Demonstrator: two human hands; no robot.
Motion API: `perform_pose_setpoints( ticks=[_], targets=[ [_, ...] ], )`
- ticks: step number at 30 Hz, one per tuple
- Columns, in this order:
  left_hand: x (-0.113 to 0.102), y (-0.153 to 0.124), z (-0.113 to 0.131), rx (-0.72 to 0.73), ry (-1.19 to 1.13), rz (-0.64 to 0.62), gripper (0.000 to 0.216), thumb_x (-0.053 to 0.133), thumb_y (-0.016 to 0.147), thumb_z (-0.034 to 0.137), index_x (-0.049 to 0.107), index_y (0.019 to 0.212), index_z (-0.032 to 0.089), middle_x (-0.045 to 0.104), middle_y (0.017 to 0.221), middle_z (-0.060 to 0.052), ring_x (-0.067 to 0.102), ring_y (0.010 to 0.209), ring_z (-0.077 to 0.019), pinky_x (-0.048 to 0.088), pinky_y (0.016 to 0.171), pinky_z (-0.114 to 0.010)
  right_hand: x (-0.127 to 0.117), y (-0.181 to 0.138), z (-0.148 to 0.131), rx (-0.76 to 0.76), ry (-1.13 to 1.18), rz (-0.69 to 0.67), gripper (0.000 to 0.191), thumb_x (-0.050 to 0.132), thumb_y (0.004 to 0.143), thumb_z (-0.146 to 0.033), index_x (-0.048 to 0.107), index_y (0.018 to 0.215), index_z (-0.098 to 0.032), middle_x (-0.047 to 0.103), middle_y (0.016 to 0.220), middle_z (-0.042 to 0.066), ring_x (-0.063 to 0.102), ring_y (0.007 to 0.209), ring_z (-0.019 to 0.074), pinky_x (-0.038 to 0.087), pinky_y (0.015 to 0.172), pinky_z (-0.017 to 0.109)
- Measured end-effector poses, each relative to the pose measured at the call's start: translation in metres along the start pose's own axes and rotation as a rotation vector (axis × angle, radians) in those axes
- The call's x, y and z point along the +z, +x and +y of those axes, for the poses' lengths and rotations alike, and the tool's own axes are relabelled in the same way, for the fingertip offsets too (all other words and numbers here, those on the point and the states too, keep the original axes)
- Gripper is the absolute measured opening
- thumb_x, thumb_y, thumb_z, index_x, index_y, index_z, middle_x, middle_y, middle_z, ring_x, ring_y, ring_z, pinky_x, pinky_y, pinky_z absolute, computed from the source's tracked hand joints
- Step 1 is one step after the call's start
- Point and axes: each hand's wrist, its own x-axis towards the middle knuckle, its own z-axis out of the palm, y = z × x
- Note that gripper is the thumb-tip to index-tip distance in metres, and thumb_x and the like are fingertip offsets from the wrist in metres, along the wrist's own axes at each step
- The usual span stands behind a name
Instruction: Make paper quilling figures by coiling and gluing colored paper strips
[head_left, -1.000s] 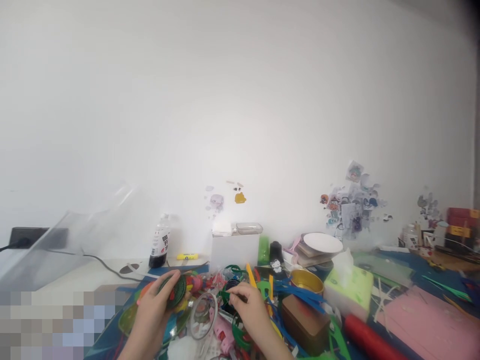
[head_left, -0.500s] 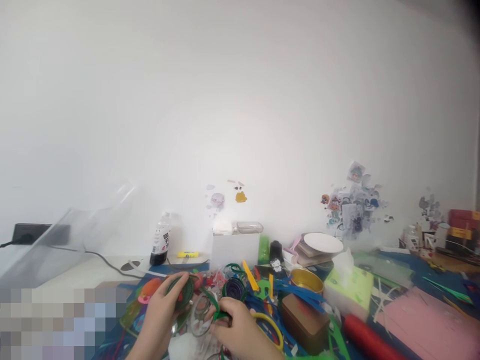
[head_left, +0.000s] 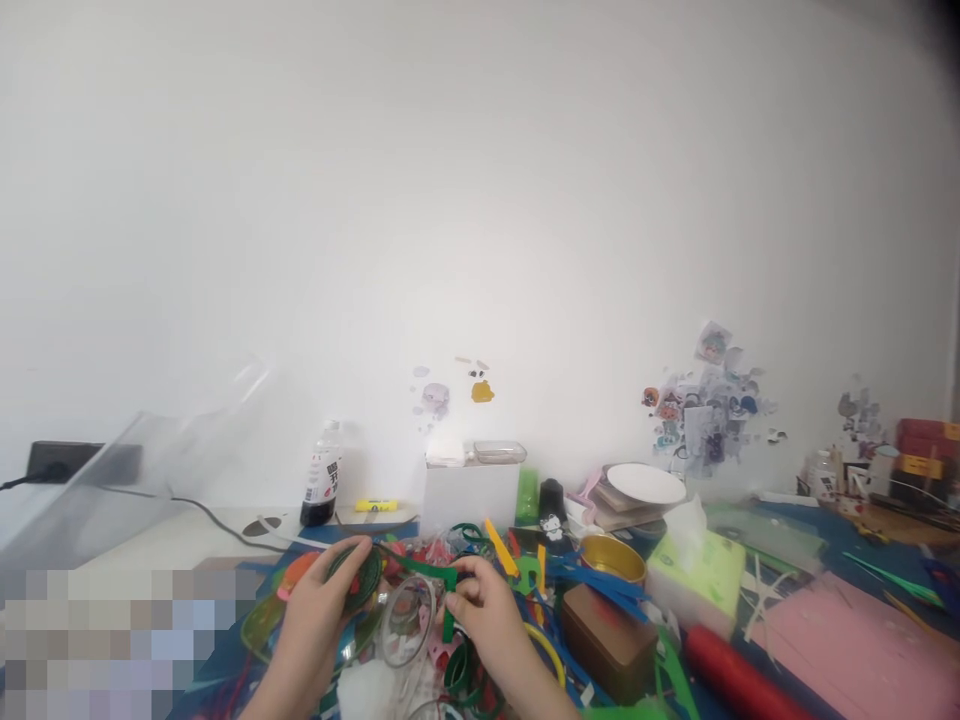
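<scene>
My left hand (head_left: 330, 590) is wrapped round a dark green coil of strip (head_left: 363, 580), tilted on edge. From the coil a green strip (head_left: 420, 567) runs across to my right hand (head_left: 480, 598), which pinches it between thumb and fingers. The strip's end hangs down below the pinch. Beneath my hands lie a clear plastic ring (head_left: 407, 622), a white wad (head_left: 367, 688) and loose green loops (head_left: 463, 672). A yellow ring (head_left: 551, 655) shows partly behind my right forearm.
A brown box (head_left: 609, 640), a gold tin (head_left: 611, 560), a tissue pack (head_left: 697, 580) and a red roll (head_left: 739, 675) stand to the right. A dark-liquid bottle (head_left: 321, 478) and a white box (head_left: 472, 500) are near the wall. Pink sheet (head_left: 862, 640) lies far right.
My right hand has moved up and slightly right with the strip, which now stretches longer from the coil. The dark coil near my right hand is no longer visible; green loops show below.
</scene>
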Motion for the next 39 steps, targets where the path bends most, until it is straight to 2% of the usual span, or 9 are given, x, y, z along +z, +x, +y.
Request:
perform_pose_setpoints(
  ticks=[4, 8, 12, 15, 21, 25, 30, 34, 39],
  targets=[
    [0.001, -0.002, 0.0, 0.0, -0.011, -0.005, 0.039, 0.073, 0.055, 0.038, 0.061, 0.088, 0.021, 0.067, 0.072, -0.001, 0.065, 0.062, -0.0204, 0.054, 0.051, -0.029, 0.0, 0.003, 0.004, 0.036, 0.229, -0.008, 0.036, 0.058, 0.072, -0.042, 0.048, 0.096, -0.017, 0.052, 0.056, -0.003, 0.052, 0.053, 0.0133, 0.042, 0.057, 0.027],
    [0.0, 0.002, -0.001, 0.018, -0.009, 0.036, 0.037, 0.072, 0.057, 0.037, 0.06, 0.087, 0.02, 0.066, 0.068, -0.001, 0.064, 0.059, -0.0198, 0.052, 0.048, -0.027, 0.0, 0.004, 0.003, 0.05, 0.327, 0.015, 0.04, 0.061, 0.068, -0.048, 0.05, 0.091, -0.018, 0.039, 0.05, -0.009, 0.039, 0.042, 0.0084, 0.044, 0.055, 0.028],
    [-0.003, 0.008, -0.001, 0.019, -0.002, 0.068, 0.037, 0.072, 0.058, 0.036, 0.06, 0.089, 0.02, 0.064, 0.069, -0.002, 0.065, 0.062, -0.0213, 0.052, 0.05, -0.028, -0.003, 0.003, -0.002, -0.034, 0.156, 0.065, 0.034, 0.067, 0.064, -0.04, 0.057, 0.088, -0.019, 0.043, 0.061, -0.004, 0.044, 0.051, 0.0106, 0.043, 0.052, 0.025],
    [-0.006, 0.01, -0.002, 0.025, -0.016, 0.068, 0.037, 0.072, 0.058, 0.037, 0.06, 0.089, 0.02, 0.064, 0.07, -0.002, 0.065, 0.062, -0.0202, 0.053, 0.054, -0.028, -0.009, 0.003, -0.005, -0.034, -0.028, 0.079, 0.022, 0.061, 0.069, -0.034, 0.062, 0.082, -0.016, 0.052, 0.066, 0.001, 0.05, 0.056, 0.0134, 0.042, 0.054, 0.026],
    [-0.006, 0.007, -0.004, 0.033, 0.092, 0.061, 0.037, 0.07, 0.058, 0.041, 0.06, 0.087, 0.021, 0.066, 0.072, -0.003, 0.065, 0.067, -0.0212, 0.051, 0.056, -0.028, -0.008, -0.003, -0.011, -0.226, -0.483, 0.1, 0.014, 0.056, 0.072, -0.02, 0.067, 0.081, -0.019, 0.061, 0.082, 0.006, 0.056, 0.08, 0.0213, 0.045, 0.072, 0.032],
    [0.003, 0.001, -0.007, 0.162, 0.319, -0.061, 0.032, 0.067, 0.06, 0.047, 0.063, 0.078, 0.02, 0.068, 0.081, -0.005, 0.063, 0.077, -0.0235, 0.05, 0.061, -0.028, 0.001, -0.011, -0.013, -0.291, -0.651, 0.141, 0.057, 0.067, 0.064, -0.021, 0.051, 0.119, -0.022, 0.053, 0.116, 0.009, 0.045, 0.11, 0.0286, 0.036, 0.092, 0.041],
    [0.017, -0.006, -0.016, 0.378, 0.439, -0.157, 0.023, 0.069, 0.055, 0.041, 0.065, 0.063, 0.02, 0.069, 0.073, -0.004, 0.062, 0.079, -0.0239, 0.048, 0.074, -0.028, 0.006, -0.016, -0.01, -0.392, -0.706, 0.034, 0.054, 0.06, 0.073, -0.02, 0.046, 0.124, -0.028, 0.054, 0.117, 0.006, 0.047, 0.109, 0.0267, 0.038, 0.093, 0.041],
    [0.019, -0.005, -0.025, 0.368, 0.446, -0.178, 0.023, 0.066, 0.058, 0.042, 0.067, 0.067, 0.021, 0.07, 0.077, -0.004, 0.062, 0.083, -0.025, 0.048, 0.074, -0.029, 0.008, -0.016, -0.007, -0.365, -0.639, -0.042, 0.052, 0.044, 0.083, -0.015, 0.036, 0.132, -0.027, 0.051, 0.126, 0.005, 0.048, 0.113, 0.0217, 0.04, 0.093, 0.035],
    [0.015, -0.003, -0.027, 0.379, 0.372, -0.176, 0.027, 0.06, 0.065, 0.045, 0.068, 0.074, 0.02, 0.07, 0.085, -0.005, 0.06, 0.092, -0.0255, 0.043, 0.086, -0.03, 0.01, -0.017, -0.013, -0.39, -0.675, -0.057, 0.042, 0.041, 0.083, -0.014, 0.048, 0.124, -0.024, 0.06, 0.113, 0.007, 0.056, 0.101, 0.0221, 0.044, 0.087, 0.034]
  ],
)
